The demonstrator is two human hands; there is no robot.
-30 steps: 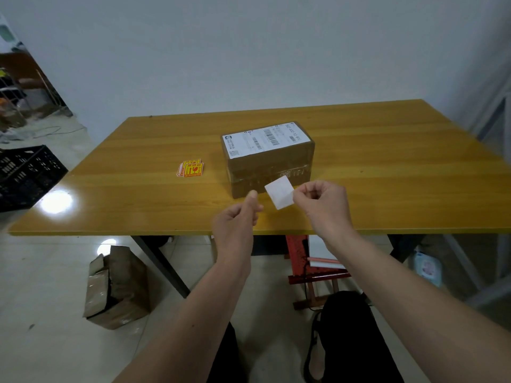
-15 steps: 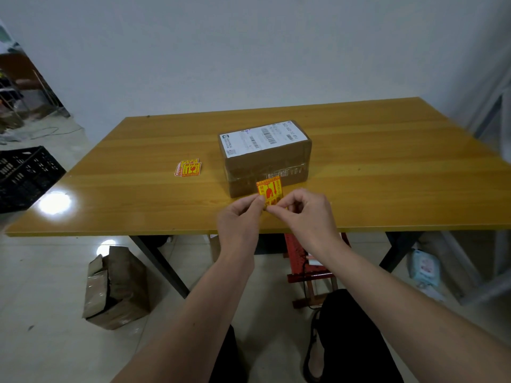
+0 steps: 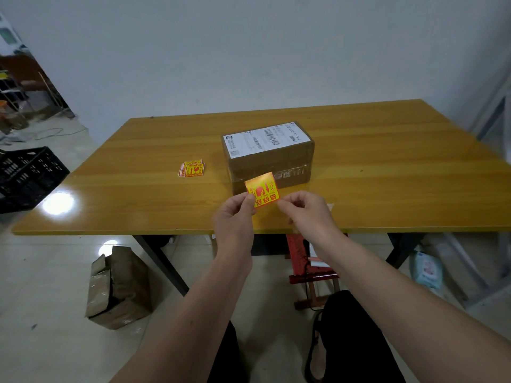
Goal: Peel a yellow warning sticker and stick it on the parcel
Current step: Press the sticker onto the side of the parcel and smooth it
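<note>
the left hand (image 3: 235, 217) pinches the lower left edge of a yellow warning sticker (image 3: 262, 193) between thumb and fingers, and the right hand (image 3: 307, 214) pinches its lower right corner with curled fingers, so the sticker is held up in the air between both hands, above the near edge of the worktop (image 3: 387, 175) and just in front of the parcel (image 3: 269, 156). the sticker is square with a red border, tilted, and its print faces the camera upside down: red chinese characters along the lower part and a red broken-glass symbol above them (the small line of text is too fine to read). the parcel is a brown cardboard box wrapped in clear tape, standing at the middle of the worktop, with a white shipping label (image 3: 265, 139) covering its top; the label carries barcodes, a small square code and rows of print that cannot be read apart from some digits near the far right end. to the left of the parcel, well apart from it, a small stack of stickers (image 3: 192, 169) of the same yellow and red kind lies flat on the wood. on the floor sit a torn cardboard box (image 3: 119, 288) at the left, a black plastic crate (image 3: 27, 175) further left, and a red stool (image 3: 309, 266) under the worktop.
</note>
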